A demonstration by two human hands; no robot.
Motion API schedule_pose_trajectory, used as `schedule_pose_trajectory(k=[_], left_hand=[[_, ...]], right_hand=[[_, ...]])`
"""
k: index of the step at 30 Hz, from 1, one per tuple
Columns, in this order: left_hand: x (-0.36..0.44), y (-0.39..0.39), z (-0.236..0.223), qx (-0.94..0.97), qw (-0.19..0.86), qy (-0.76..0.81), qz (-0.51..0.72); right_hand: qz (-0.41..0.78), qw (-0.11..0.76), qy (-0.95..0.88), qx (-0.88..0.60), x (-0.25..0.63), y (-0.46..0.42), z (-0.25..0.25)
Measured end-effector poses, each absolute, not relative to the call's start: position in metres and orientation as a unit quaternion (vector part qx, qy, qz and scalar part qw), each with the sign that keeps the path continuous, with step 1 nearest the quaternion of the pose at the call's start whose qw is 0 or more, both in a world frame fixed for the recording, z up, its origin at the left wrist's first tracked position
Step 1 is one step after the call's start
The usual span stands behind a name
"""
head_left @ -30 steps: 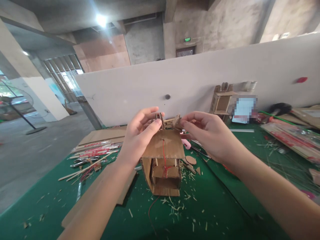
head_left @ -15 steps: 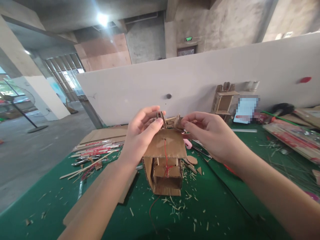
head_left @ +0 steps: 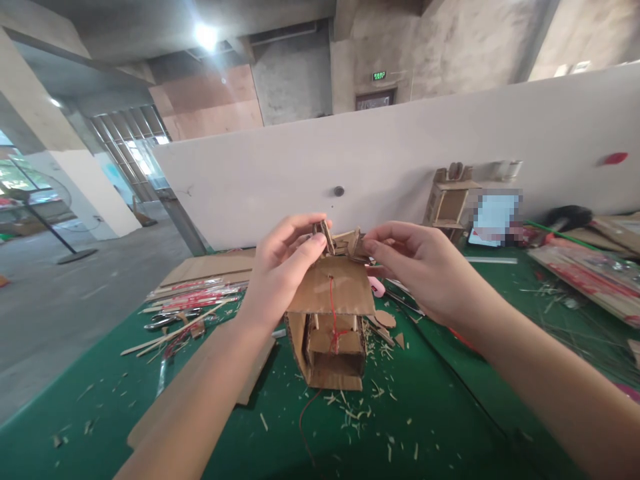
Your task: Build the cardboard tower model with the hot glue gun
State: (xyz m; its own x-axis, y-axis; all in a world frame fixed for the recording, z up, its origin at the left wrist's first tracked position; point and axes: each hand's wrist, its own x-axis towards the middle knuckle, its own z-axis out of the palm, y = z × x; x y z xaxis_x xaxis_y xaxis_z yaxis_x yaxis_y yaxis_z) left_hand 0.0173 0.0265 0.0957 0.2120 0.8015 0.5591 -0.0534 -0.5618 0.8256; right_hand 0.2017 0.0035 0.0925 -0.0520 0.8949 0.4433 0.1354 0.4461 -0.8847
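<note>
A cardboard box model (head_left: 336, 293) stands upright in front of me, open at its lower front. Red string (head_left: 332, 303) comes through a hole in its top panel and ends in a knot below. My left hand (head_left: 290, 260) pinches a small cardboard piece (head_left: 327, 238) at the top's left. At the right, my right hand (head_left: 405, 257) grips another small cardboard piece (head_left: 357, 245) between thumb and fingers. The two pieces stand apart above the top panel. My fingers hide parts of both.
Wood shavings litter the green table (head_left: 280, 433). Wooden sticks (head_left: 175, 330) and a flat cardboard sheet (head_left: 200, 387) lie to the left. Behind on the right are another cardboard model (head_left: 449, 203) and a phone-like screen (head_left: 494, 219). A white partition (head_left: 260, 180) borders the back.
The left hand's cardboard piece tilts slightly more to the right. Both hands keep their grips, and the box model stays in place.
</note>
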Motion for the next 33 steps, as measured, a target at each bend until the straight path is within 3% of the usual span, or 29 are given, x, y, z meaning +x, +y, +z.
schedule_pose_trajectory(k=[33], left_hand=[[0.0155, 0.0308, 0.0961, 0.693, 0.344, 0.262, 0.577]], right_hand=[[0.326, 0.565, -0.641, -0.404, 0.1965, 0.0043, 0.0899]])
